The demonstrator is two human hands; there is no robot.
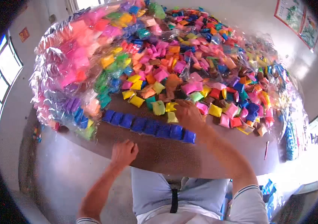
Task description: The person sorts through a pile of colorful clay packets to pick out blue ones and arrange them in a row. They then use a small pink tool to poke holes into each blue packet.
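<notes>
A slanting row of several dark blue packets (150,127) lies on the brown table (159,153) in front of me. My left hand (125,152) rests near the table's front edge, below the row, its fingers curled in; nothing can be made out in them. Beyond the row's right end, my right hand (189,114) reaches to the near edge of the heap of coloured packets (192,87). Its fingertips are beside a yellow packet (171,107) and too blurred to show whether they hold anything. A pale yellow packet (172,118) lies just left of that hand.
Clear bags of pink and orange packets (76,56) are piled high on the left. At the table's right lies a thin red strip (266,150). Blue packaging (269,188) is below the table at the right. A window (3,80) is at far left.
</notes>
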